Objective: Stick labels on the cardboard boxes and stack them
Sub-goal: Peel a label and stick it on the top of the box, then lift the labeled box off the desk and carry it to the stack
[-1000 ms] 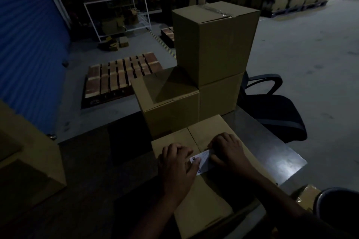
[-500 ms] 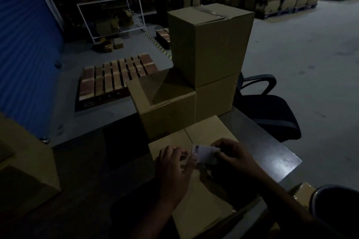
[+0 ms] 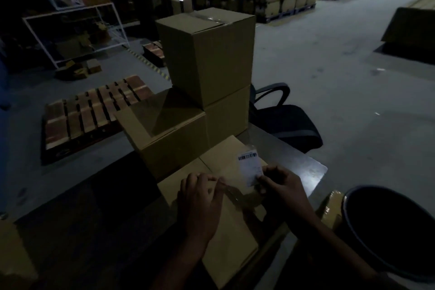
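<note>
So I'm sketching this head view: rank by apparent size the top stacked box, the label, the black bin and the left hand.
1. top stacked box
2. black bin, cropped and close, so unsure
3. left hand
4. label

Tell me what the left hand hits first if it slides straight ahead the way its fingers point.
Probably the lower stacked box. The left hand lies on the near box, pointing away; depth is unclear in this dim view.

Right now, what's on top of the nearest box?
Both hands rest on the box: left hand flat, right hand pinching a barcode label lifted above the lid. The lid under the hands is hidden.
</note>
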The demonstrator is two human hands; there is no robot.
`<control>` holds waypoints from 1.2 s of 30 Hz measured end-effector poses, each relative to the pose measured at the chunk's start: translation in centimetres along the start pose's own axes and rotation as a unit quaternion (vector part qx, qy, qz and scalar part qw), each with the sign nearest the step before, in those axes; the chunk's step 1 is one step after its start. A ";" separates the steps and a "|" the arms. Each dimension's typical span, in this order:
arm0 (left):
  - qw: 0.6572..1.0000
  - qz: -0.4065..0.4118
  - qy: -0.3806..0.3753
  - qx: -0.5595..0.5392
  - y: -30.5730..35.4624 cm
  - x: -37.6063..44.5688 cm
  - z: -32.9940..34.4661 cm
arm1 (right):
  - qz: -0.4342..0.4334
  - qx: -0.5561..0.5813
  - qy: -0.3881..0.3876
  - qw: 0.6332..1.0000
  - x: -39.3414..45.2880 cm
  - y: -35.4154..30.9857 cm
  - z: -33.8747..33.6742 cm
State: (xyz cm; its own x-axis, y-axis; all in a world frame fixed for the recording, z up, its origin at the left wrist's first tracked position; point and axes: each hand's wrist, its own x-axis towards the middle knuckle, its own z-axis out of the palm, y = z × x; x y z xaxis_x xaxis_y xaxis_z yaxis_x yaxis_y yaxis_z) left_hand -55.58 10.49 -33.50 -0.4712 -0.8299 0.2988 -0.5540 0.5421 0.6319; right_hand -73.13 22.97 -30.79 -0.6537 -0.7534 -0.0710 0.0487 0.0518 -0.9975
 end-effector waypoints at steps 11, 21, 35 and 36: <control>0.971 0.169 -0.110 -0.129 12.9 -1.7 7.4 | 0.016 0.059 0.312 0.948 -6.3 1.9 -10.7; 0.910 0.210 -0.354 -0.041 22.7 -7.6 24.7 | 0.173 -0.093 0.421 0.885 -6.2 12.8 -26.8; 0.879 0.130 -0.452 0.081 24.6 -6.8 33.9 | 0.200 -0.498 0.301 0.788 -2.1 19.5 -37.5; 0.880 0.128 -0.450 0.078 24.7 -6.6 34.1 | 0.207 -0.533 0.284 0.770 -2.1 19.6 -37.5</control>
State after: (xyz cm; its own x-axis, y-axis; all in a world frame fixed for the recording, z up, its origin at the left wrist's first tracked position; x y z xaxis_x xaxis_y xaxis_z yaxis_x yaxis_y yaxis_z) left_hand -89.57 33.86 -44.19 -0.9087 -0.2750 -0.3140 -0.4045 0.7662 0.4994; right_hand -99.09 50.14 -50.34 -0.9881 -0.1362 -0.0720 -0.1083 0.9466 -0.3038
